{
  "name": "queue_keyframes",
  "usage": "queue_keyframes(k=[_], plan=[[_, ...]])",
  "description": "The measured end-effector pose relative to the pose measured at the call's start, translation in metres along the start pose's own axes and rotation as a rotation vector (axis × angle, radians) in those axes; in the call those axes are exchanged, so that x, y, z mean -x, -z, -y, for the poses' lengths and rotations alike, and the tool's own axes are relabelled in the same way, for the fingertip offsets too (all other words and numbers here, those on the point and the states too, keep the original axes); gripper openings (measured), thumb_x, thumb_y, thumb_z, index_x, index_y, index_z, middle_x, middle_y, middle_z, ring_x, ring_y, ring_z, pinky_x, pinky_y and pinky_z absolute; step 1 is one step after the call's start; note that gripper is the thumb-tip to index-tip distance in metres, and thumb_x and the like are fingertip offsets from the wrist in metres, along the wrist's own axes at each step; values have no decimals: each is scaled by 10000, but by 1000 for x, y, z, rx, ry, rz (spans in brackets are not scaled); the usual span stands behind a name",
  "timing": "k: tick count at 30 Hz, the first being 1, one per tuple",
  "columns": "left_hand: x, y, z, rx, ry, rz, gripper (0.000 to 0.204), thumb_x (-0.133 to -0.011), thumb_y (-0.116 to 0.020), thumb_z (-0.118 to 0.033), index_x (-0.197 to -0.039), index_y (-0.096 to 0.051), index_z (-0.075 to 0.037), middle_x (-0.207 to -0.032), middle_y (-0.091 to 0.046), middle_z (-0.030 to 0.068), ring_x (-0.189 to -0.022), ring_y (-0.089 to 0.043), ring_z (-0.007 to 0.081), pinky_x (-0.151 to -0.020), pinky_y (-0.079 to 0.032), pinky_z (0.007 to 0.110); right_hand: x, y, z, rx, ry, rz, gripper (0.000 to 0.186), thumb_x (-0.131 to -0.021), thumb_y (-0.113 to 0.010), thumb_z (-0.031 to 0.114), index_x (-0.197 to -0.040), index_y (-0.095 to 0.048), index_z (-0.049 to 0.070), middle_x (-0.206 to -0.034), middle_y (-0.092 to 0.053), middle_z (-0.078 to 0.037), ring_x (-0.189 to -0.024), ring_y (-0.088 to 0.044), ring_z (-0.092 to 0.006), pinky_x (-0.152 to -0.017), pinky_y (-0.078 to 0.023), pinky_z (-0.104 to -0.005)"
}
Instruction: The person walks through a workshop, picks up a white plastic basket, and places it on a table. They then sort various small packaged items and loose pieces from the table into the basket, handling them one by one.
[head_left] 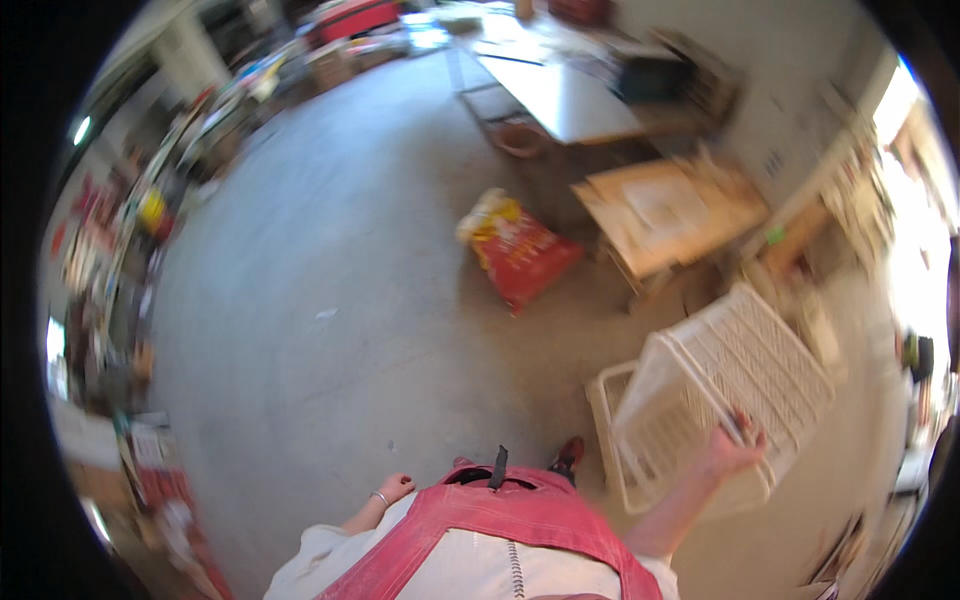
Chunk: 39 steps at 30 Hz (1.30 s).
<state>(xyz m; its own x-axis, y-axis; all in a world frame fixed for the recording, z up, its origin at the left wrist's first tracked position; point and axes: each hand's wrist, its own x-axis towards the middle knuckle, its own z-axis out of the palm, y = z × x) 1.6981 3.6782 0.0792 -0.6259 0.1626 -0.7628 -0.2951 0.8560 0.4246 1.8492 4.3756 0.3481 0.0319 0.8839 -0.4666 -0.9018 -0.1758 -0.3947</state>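
Note:
On the right, a white slatted plastic crate (765, 360) is tilted, its open side facing left. My right hand (735, 452) is closed around its rim, with the arm stretched out to the side. Beneath and left of it shows the edge of another white plastic piece (602, 425), apparently a second crate; whether the two touch I cannot tell. My left hand (396, 488), a bracelet at its wrist, hangs low beside my body. Its fingers look loosely curled, with nothing visible in them.
A red and yellow sack (520, 250) lies on the grey floor (320, 270) ahead. Beyond it stand a low wooden table (665, 215) and a white-topped table (565, 100). Cluttered goods line the left wall, and a shoe (568, 455) shows near the crates.

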Motion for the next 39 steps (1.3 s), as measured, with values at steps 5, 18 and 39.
queue_keyframes(k=[5,18,39], plan=[[63,-4,117,2,145,-77,446,-829,-666,-315,-1154,-691,-11,-1078,-723,188,-1014,-691,324,-920,-541,392,166,-32,-29,176,-113,201,195,-881,-558,189,-797,-461,42,-639,-479,-62,-616,-552,-225,-797,-535,-468],[137,256,37,758,-251,-537,377,-914,-644,-229,-1205,-634,11,-1066,-716,131,-949,-685,210,-848,-546,329,458,-120,-293,546,-751,387,230,-854,-533,177,-675,-412,99,-542,-394,-15,-494,-431,-185,-605,-487,-380],[71,655,262,1630,274,-1119,427,-988,-551,-452,-1224,-592,-100,-1147,-629,22,-995,-610,167,-803,-467,343,1033,-72,-881,1198,-1663,1478,312,-908,-547,82,-1207,-545,-5,-700,-585,-95,-549,-562,-224,-527,-488,-357]])
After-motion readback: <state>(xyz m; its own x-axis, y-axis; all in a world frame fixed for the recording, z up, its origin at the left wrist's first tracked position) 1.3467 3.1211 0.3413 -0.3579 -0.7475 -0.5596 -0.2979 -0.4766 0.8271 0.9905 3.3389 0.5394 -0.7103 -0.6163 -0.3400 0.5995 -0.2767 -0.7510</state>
